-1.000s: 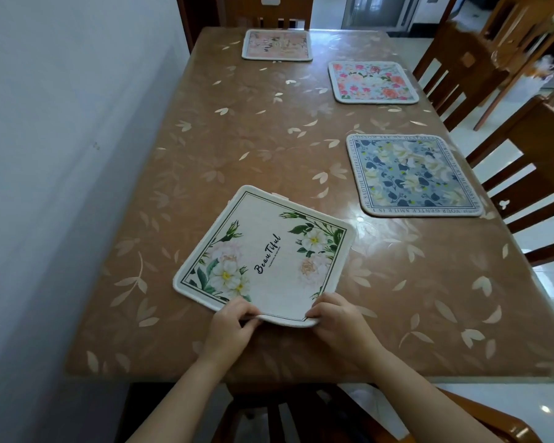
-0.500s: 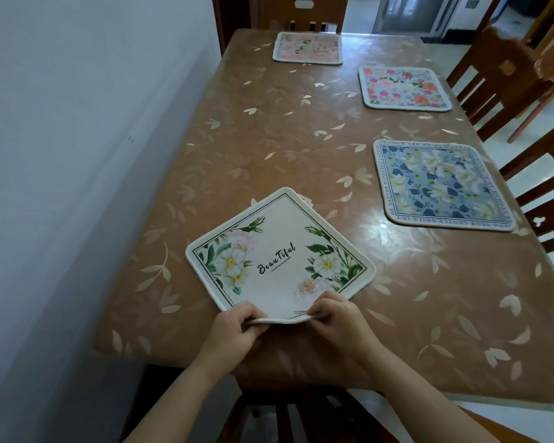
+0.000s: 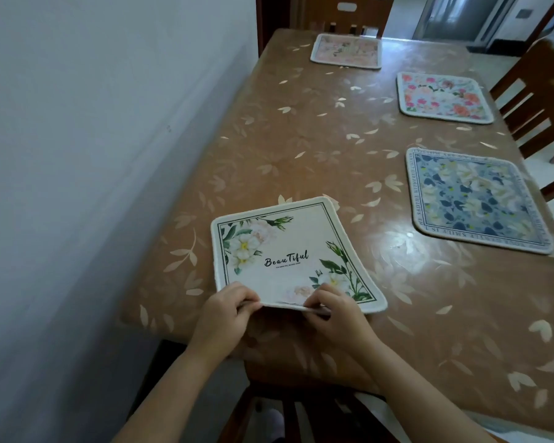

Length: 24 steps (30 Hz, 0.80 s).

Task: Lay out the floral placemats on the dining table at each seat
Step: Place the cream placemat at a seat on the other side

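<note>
Pinching the near edge of the cream square fabric placemat printed with white flowers and the word "Beautiful" (image 3: 288,254), you have your left hand (image 3: 224,314) and right hand (image 3: 336,311) close together at its 6 o'clock side. Each hand's fingers are curled onto the hem, so that edge is lifted slightly while the rest lies flat on the glossy brown leaf-patterned tabletop (image 3: 301,148).

The mat sits near the tabletop's 6 o'clock end, straight ahead of you and just inside the edge. Its raised hem bows a little between your hands, so judge it light, thin and soft. The stitched border probably gives the firmest hold. Held this near the middle, the corners may droop or drag, and a hold nearer the two near corners should keep it flatter. The shiny cover looks slick, so expect the mat to slide when nudged.

A blue floral placemat (image 3: 475,199) lies at 2 o'clock, a pink-and-orange floral placemat (image 3: 443,97) at 1 o'clock, and a pale pink placemat (image 3: 346,51) at 12 o'clock.
</note>
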Each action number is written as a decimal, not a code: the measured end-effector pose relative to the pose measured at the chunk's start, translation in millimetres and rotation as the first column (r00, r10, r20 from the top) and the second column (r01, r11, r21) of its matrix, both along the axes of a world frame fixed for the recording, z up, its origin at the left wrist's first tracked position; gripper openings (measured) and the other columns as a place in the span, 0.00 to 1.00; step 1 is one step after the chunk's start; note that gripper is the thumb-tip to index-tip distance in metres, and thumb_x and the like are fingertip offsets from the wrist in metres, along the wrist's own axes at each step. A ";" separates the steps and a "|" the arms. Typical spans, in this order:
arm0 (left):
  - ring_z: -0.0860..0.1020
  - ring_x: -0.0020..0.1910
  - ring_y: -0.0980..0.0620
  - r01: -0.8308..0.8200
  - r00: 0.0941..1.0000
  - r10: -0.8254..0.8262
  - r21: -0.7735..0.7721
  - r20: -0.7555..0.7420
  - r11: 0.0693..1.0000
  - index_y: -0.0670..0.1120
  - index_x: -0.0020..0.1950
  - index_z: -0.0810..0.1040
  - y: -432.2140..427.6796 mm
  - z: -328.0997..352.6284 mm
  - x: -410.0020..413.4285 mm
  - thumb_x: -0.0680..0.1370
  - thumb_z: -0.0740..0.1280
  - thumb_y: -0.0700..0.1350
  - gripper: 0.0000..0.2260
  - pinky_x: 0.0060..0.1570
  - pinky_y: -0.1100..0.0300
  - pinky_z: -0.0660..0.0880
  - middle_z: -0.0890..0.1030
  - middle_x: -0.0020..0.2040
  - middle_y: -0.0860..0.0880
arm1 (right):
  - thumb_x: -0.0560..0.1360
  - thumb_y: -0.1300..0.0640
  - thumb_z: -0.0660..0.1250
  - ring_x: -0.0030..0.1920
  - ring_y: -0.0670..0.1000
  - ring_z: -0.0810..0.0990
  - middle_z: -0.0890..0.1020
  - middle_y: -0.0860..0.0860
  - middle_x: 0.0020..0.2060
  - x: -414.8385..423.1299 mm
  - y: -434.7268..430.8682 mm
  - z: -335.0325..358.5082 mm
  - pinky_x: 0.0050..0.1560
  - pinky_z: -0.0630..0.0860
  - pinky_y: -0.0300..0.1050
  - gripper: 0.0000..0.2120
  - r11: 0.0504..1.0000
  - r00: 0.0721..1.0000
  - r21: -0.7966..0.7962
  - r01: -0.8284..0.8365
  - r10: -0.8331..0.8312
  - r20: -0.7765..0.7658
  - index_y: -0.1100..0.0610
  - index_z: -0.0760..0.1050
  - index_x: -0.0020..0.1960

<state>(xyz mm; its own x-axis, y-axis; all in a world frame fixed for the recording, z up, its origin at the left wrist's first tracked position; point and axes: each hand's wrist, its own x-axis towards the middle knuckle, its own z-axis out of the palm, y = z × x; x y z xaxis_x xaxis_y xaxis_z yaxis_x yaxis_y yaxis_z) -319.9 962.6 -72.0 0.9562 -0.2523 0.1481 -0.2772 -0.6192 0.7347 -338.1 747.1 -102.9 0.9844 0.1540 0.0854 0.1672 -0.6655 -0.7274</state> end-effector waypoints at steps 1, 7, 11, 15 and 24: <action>0.75 0.36 0.59 -0.018 1.000 0.018 -0.005 0.025 1.000 0.43 0.36 0.78 2.4 5.0 2.9 0.68 0.73 0.33 0.07 0.38 0.72 0.70 0.78 0.34 0.52 | 0.67 0.66 0.73 0.39 0.50 0.75 0.76 0.50 0.38 0.8 -6.0 3.9 0.39 0.72 0.41 0.05 1.000 1.000 0.002 0.010 -0.010 0.005 0.60 0.78 0.39; 0.75 0.39 0.63 -0.079 0.985 0.081 -0.025 0.152 0.997 0.45 0.38 0.79 8.8 42.9 20.7 0.68 0.74 0.34 0.08 0.39 0.76 0.67 0.77 0.35 0.56 | 0.65 0.67 0.74 0.37 0.51 0.78 0.79 0.50 0.36 10.5 -41.6 37.7 0.42 0.73 0.49 0.07 0.988 0.988 0.048 0.146 -0.148 0.035 0.57 0.79 0.36; 0.76 0.38 0.60 -0.041 0.979 0.045 -0.025 0.198 0.999 0.50 0.39 0.78 0.8 69.1 27.9 0.69 0.73 0.37 0.09 0.39 0.70 0.70 0.78 0.36 0.58 | 0.64 0.68 0.75 0.33 0.46 0.75 0.79 0.51 0.33 10.9 -58.6 71.4 0.35 0.71 0.40 0.07 0.988 0.981 0.019 0.152 -0.153 0.122 0.60 0.80 0.35; 0.75 0.41 0.63 0.037 0.959 -0.030 -0.021 0.281 0.999 0.48 0.39 0.77 -11.8 95.4 33.5 0.70 0.71 0.35 0.08 0.40 0.77 0.67 0.78 0.36 0.56 | 0.64 0.67 0.76 0.32 0.46 0.73 0.79 0.55 0.32 4.9 -71.4 106.5 0.33 0.69 0.35 0.06 0.981 0.960 -0.046 0.187 -0.173 0.218 0.62 0.80 0.36; 0.76 0.38 0.62 0.110 0.950 -0.070 -0.116 0.306 0.987 0.58 0.37 0.75 -33.8 130.9 49.4 0.71 0.66 0.46 0.06 0.38 0.76 0.67 0.79 0.38 0.59 | 0.65 0.63 0.75 0.33 0.53 0.77 0.79 0.52 0.32 -14.3 -97.8 172.5 0.33 0.74 0.48 0.05 0.956 0.933 -0.157 0.247 -0.190 0.307 0.58 0.79 0.36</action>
<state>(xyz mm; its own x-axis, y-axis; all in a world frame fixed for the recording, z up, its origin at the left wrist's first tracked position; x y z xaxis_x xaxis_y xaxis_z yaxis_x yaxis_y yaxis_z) -270.5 928.8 58.9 0.8367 -0.2950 0.4614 -0.5472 -0.4859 0.6815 -352.4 649.4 69.5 0.9334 -0.0210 0.3582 0.1837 -0.8296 -0.5273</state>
